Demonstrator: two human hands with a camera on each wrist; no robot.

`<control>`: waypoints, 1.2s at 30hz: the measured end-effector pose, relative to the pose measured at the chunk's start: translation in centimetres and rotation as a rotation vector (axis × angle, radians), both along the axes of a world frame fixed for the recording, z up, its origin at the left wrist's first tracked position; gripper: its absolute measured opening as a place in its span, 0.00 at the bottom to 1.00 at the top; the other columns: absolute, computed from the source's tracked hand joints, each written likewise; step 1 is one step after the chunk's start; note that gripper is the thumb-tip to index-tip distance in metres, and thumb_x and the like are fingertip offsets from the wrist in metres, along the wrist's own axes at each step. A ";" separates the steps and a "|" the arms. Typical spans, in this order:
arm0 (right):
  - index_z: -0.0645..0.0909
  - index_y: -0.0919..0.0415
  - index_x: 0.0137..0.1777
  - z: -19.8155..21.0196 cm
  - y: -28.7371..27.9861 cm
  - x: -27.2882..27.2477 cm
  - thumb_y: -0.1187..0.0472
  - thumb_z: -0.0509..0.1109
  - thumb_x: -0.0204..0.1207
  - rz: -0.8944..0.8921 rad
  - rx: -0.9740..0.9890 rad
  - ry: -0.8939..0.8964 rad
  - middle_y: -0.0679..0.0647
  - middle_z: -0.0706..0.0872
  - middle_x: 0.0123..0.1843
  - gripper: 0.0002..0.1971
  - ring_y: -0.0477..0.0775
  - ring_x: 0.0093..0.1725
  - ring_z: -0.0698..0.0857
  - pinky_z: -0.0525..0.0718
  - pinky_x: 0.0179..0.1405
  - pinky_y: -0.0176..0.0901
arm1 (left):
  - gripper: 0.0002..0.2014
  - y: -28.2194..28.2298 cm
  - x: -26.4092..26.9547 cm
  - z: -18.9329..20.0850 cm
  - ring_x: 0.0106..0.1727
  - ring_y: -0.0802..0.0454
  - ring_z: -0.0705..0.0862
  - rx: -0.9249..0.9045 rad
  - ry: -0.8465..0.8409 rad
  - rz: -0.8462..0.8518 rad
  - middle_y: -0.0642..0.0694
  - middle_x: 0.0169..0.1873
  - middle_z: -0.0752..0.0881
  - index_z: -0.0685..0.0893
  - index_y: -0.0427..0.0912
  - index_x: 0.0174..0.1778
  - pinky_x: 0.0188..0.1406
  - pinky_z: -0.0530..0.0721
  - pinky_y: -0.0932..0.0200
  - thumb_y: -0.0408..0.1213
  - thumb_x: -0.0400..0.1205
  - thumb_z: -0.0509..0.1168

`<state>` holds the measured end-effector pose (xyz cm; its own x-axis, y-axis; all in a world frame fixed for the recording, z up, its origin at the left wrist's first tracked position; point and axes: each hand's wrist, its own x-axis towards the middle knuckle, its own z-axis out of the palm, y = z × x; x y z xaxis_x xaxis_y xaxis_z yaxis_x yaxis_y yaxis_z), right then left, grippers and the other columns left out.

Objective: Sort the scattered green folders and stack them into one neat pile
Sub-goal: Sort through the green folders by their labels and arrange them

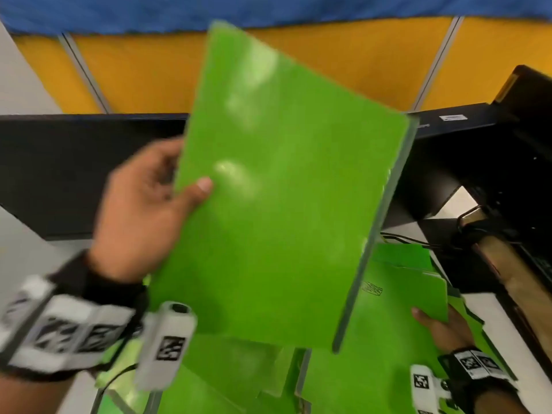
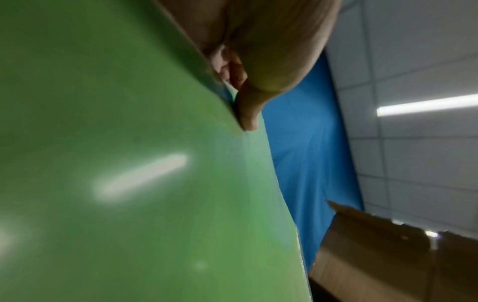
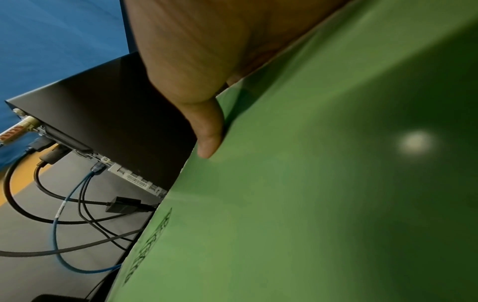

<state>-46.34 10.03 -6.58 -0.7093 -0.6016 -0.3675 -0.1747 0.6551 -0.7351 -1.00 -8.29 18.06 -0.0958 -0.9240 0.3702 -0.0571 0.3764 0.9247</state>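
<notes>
Folders: we pinch one glossy green folder in our left hand, raised above the loose green folders our right hand grips; light, slippery, floppy, best held mid-edge.

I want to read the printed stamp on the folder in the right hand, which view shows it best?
Right wrist: the stamp runs large along the folder's edge, though blurred. Head view shows it small; left wrist doesn't show it.

1. The folder is plain bright green with pale glare spots.
2. The lower folder is green with a black printed mark.
3. The wall panels are yellow.
4. The cloth is blue.
</notes>
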 end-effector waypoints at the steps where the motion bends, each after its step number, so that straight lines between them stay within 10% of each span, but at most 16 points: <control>1: 0.80 0.59 0.63 0.1 0.0 0.0 0.53 0.78 0.68 0.002 0.002 0.002 0.62 0.87 0.59 0.24 0.64 0.57 0.84 0.79 0.60 0.57 | 0.21 1.9 -2.2 0.6 0.46 0.63 0.88 0.047 -0.061 -0.036 0.56 0.51 0.90 0.80 0.52 0.59 0.49 0.88 0.60 0.24 0.76 0.69; 16: 0.79 0.63 0.64 0.8 0.2 0.8 0.60 0.78 0.69 -0.026 -0.049 -0.015 0.65 0.86 0.60 0.24 0.67 0.58 0.84 0.80 0.61 0.58 | 0.27 2.1 -10.1 -11.4 0.65 0.48 0.82 0.388 -0.070 -0.021 0.46 0.60 0.85 0.72 0.51 0.70 0.61 0.83 0.44 0.27 0.77 0.69; 23: 0.79 0.65 0.65 1.3 0.3 1.1 0.60 0.78 0.69 -0.036 -0.076 -0.002 0.65 0.85 0.61 0.25 0.66 0.59 0.84 0.79 0.59 0.52 | 0.32 5.3 -10.2 -18.3 0.82 0.47 0.53 0.264 -0.882 0.015 0.49 0.81 0.52 0.68 0.53 0.76 0.78 0.54 0.56 0.36 0.76 0.71; 29: 0.80 0.65 0.63 0.6 0.4 1.0 0.59 0.79 0.68 -0.053 -0.099 -0.027 0.63 0.86 0.59 0.24 0.63 0.57 0.85 0.80 0.57 0.51 | 0.32 10.3 -13.3 -21.9 0.80 0.51 0.57 0.243 -1.211 -0.372 0.52 0.79 0.59 0.65 0.57 0.77 0.79 0.59 0.45 0.52 0.76 0.66; 36: 0.80 0.66 0.63 0.7 -0.1 1.6 0.61 0.78 0.69 -0.068 -0.139 -0.035 0.63 0.86 0.59 0.23 0.60 0.54 0.85 0.77 0.52 0.45 | 0.66 14.8 -19.9 -22.6 0.74 0.41 0.18 0.323 -1.404 -0.541 0.43 0.71 0.15 0.24 0.43 0.76 0.63 0.27 0.17 0.79 0.60 0.57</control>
<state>-44.79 9.96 -5.88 -0.7380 -0.5997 -0.3094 -0.1059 0.5558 -0.8245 -20.87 6.50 -4.53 -0.5244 -0.6855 -0.5051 -0.8511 0.4391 0.2878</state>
